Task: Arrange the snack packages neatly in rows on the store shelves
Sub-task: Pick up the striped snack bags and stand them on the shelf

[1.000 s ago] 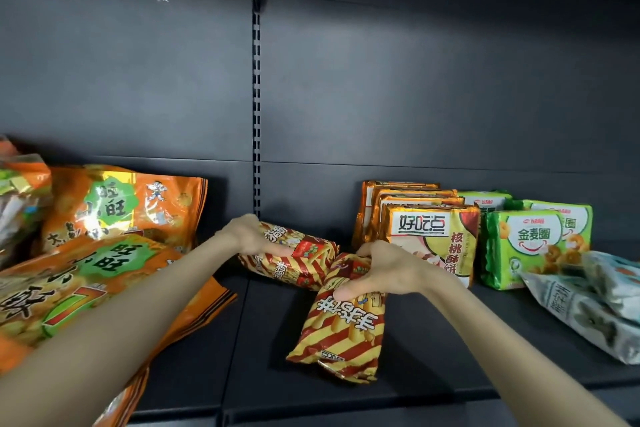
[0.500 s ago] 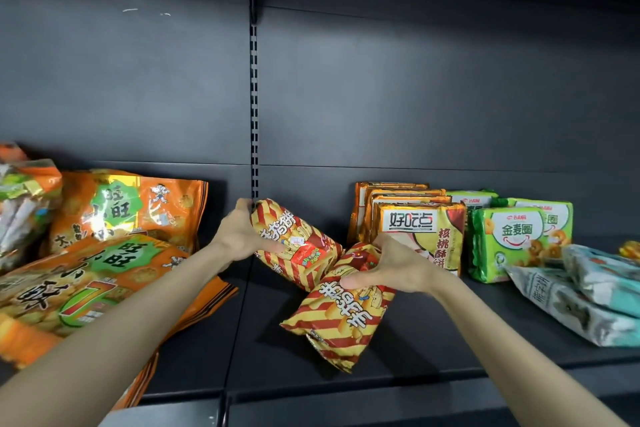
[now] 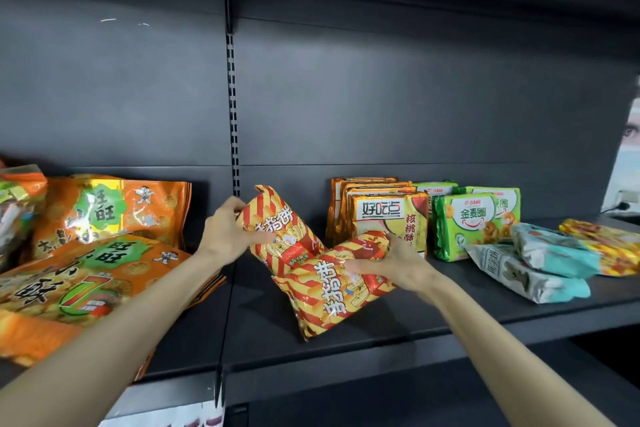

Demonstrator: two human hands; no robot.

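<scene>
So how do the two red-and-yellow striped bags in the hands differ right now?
The left-hand bag is tilted steeply, top corner up near the back panel; the right-hand bag lies flatter and lower.
The right-hand bag reaches toward the front edge of the shelf; the left-hand bag sits farther back.
The left hand grips its bag's side; the right hand grips its bag's top end.
Both share the same striped design.

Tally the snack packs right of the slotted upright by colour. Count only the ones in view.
Red-and-yellow striped packs: 2
Orange-gold packs: 4
Green packs: 3
Grey-and-teal packs: 2
Yellow-and-red pack, far right, partly cut off: 1
Total: 12
</scene>
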